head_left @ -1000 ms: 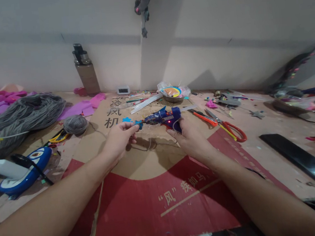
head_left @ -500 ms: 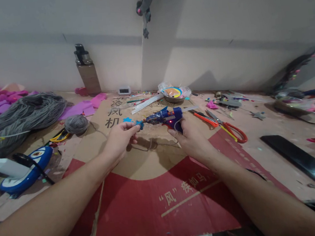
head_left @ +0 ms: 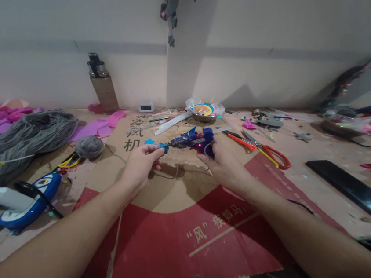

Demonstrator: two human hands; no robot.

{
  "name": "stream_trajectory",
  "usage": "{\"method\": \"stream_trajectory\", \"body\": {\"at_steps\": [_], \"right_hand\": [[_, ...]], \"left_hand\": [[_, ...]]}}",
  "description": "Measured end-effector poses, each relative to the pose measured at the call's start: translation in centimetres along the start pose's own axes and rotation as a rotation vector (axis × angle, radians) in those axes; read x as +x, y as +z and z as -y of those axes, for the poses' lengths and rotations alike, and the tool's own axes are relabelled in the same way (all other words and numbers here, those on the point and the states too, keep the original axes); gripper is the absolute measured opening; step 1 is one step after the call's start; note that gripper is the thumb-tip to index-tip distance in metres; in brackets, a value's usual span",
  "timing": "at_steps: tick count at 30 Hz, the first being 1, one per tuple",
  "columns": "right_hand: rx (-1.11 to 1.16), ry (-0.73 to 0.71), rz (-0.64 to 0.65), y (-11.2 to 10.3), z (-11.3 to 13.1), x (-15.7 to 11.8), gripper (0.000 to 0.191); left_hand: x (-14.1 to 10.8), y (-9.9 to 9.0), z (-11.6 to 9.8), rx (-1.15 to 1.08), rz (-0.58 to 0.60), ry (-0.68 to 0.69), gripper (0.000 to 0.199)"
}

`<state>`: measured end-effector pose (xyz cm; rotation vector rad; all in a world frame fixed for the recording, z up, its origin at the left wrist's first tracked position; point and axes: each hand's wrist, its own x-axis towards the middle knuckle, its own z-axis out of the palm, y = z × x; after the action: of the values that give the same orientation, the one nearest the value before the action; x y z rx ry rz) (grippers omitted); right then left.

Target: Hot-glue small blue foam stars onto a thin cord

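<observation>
Between the fingertips of my left hand (head_left: 148,158) is a small blue star-like cutout (head_left: 164,146), pinched near its edge. My right hand (head_left: 220,158) is wrapped round the handle of a blue hot glue gun (head_left: 194,139), with a red light glowing on its side. The gun's nozzle points left and meets or nearly meets the blue cutout; contact is too small to tell. A second blue cutout (head_left: 149,142) lies on the cardboard (head_left: 165,198) just beyond my left hand. A thin grey cord runs on the cardboard below both hands.
Grey yarn (head_left: 39,136) and a small yarn ball (head_left: 89,147) lie left, near yellow-handled scissors (head_left: 70,161). Clear glue sticks (head_left: 173,122) lie behind the gun. Right are an orange cutter (head_left: 242,142), red-handled scissors (head_left: 278,155) and a black phone-like slab (head_left: 353,187).
The glue gun has shifted slightly left, its nozzle nearer the blue cutout in my left hand. Both hands keep their grips.
</observation>
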<state>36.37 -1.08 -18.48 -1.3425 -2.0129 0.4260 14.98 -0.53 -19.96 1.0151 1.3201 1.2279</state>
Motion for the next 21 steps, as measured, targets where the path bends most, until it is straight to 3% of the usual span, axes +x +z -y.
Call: {"method": "stream_trajectory", "body": {"at_steps": [21], "right_hand": [[0.029, 0.006, -0.022, 0.1, -0.09, 0.04, 0.029]], "left_hand": [[-0.01, -0.02, -0.07, -0.017, 0.002, 0.008, 0.018]]}}
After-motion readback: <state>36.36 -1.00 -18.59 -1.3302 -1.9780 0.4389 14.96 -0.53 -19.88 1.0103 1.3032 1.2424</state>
